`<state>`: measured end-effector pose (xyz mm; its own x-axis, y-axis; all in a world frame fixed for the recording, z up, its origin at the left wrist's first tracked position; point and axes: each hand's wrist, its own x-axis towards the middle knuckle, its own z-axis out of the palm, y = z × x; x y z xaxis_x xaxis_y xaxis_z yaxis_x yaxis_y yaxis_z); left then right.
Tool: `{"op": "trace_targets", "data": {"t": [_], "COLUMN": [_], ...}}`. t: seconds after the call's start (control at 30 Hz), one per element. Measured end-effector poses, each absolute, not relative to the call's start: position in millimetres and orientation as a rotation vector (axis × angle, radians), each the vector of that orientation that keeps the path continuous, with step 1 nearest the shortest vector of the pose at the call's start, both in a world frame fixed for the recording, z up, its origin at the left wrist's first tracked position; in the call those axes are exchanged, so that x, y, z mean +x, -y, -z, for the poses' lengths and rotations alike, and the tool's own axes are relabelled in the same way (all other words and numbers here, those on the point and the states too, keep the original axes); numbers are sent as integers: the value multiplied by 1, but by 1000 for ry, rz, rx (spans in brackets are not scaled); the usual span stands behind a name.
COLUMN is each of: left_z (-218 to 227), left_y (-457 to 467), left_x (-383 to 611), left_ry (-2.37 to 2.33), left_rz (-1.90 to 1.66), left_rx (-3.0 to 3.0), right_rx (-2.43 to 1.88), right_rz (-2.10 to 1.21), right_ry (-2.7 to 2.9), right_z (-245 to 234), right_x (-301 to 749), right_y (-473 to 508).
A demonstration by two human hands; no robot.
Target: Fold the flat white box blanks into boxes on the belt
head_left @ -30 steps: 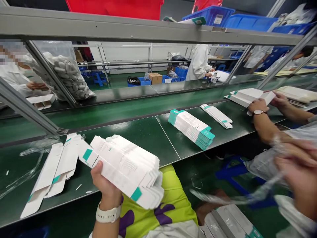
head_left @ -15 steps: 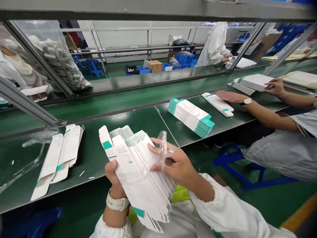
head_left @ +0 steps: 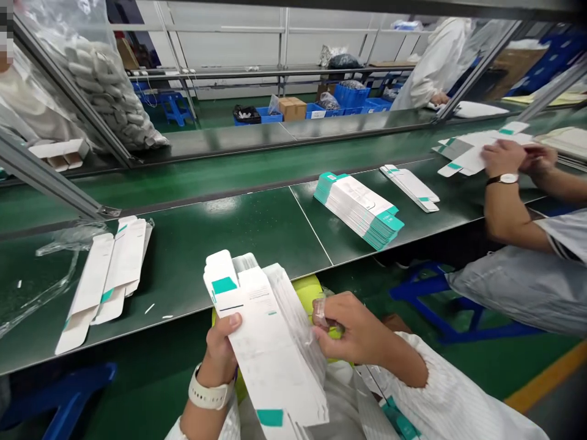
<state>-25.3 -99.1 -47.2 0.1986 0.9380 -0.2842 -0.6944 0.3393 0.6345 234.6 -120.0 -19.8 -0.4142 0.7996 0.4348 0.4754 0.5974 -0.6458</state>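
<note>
Stack of flat cartons (head_left: 270, 342) in left hand (head_left: 221, 354) grip, right hand (head_left: 353, 333) at its edge

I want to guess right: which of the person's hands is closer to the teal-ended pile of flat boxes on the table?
Right. The right hand, pinching clear wrap, is straight below the teal-ended carton pile; the left hand, gripping the held cartons, sits farther left.
</note>
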Motion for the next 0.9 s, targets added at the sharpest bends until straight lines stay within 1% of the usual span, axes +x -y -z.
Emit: {"op": "trace_targets", "data": {"t": [0.2,0.4,0.57,0.7,0.8,0.9], "left_z": [50,49,56,57,54,49], "left_y": [100,97,99,104,109,113], "left_x": [-24,-37,-37,-34,-31,-20], "left_ry": [-746,-862,-950,-975,-979,-973], "left_rz": [-1226,-1246,-1220,-1186,-1092,-981], "left_rx": [435,460,484,566,684,784], "right_rx": [-1092,-1086,-1127,-1161,-1219,-1187], "right_rz": [-340,-355,-575,-904,-1076,-1234], "right_ry": [2101,2066,1943,1756,1556,1462], "right_z": [26,18,18,39,59,67], "right_x": [253,276,275,253,238,231], "right_y": [132,148,157,157,155,149]}}
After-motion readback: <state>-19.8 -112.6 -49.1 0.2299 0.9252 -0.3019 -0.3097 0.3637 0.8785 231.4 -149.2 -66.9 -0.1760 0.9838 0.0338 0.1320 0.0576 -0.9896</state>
